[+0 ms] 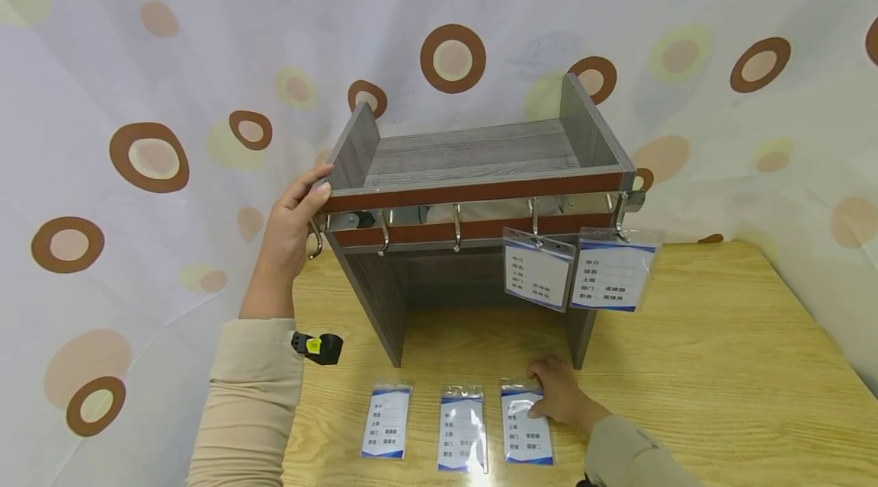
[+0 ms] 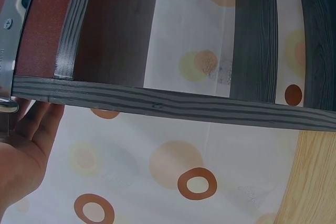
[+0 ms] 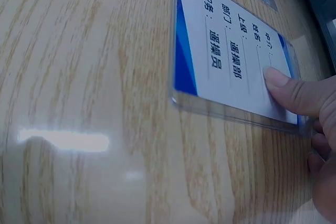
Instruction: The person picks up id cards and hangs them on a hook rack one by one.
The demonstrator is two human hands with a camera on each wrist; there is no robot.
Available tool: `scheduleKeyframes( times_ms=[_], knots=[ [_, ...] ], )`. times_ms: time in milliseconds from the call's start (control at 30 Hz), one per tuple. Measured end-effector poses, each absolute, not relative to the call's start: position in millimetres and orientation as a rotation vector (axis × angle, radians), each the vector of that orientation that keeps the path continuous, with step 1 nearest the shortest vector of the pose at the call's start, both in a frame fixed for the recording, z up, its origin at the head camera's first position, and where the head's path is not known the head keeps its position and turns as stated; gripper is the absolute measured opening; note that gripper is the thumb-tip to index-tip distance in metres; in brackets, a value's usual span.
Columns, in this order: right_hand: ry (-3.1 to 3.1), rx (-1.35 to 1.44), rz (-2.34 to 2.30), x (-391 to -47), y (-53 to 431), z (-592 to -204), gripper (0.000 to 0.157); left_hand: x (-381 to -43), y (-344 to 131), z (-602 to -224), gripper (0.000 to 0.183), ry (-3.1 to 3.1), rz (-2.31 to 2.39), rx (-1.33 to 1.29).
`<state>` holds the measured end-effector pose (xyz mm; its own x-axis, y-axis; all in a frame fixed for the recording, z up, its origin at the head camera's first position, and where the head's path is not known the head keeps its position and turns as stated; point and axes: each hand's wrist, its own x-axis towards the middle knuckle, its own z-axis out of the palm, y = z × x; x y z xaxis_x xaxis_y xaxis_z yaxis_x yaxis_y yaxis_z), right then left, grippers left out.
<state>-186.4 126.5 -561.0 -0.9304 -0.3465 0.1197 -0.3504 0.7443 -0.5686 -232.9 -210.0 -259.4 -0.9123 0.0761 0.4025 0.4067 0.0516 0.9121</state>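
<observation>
My left hand [image 1: 286, 229] grips the upper left corner of a grey wood-grain shelf rack [image 1: 473, 148], its thumb by the front edge and its fingers at the side panel. In the left wrist view, the left hand [image 2: 26, 150] is partly cut off beside the panel [image 2: 157, 98]. On the table, my right hand [image 1: 559, 393] pinches the right side of a clear-sleeved name badge [image 1: 524, 430]. The right wrist view shows the thumb on the face of this badge [image 3: 226, 51]; the other fingers are curled at its edge, partly hidden.
Several metal hooks [image 1: 457, 228] line the rack's front. Two badges hang at the right, a tilted one [image 1: 538, 272] and a straighter one [image 1: 613, 276]. Two more badges lie on the wooden table [image 1: 720, 365], one at the left [image 1: 386, 422] and one in the middle [image 1: 463, 430]. A patterned cloth [image 1: 514, 7] hangs behind.
</observation>
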Motion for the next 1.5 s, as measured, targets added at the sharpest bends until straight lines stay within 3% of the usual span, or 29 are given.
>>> scheduleKeyframes(
  times_ms=[567, 733, 1100, 1500],
  knots=[
    [-2.935, 0.616, 1.189, -186.1, 133.3, -551.9, 0.051, -232.0, -209.1, -257.2, 0.039, -2.089, -1.952, -0.497],
    [-2.918, 0.475, 1.384, -183.7, 138.5, -546.0, 0.050, -232.3, -209.0, -257.0, 0.038, -2.093, -1.957, -0.487],
    [-2.793, 0.295, 1.671, -173.4, 136.6, -524.0, 0.030, -231.1, -209.2, -257.5, 0.039, -2.102, -1.962, -0.470],
    [-2.728, 0.265, 1.709, -166.7, 128.9, -497.4, 0.026, -230.6, -209.2, -257.1, 0.037, -2.099, -1.971, -0.455]
  ],
)
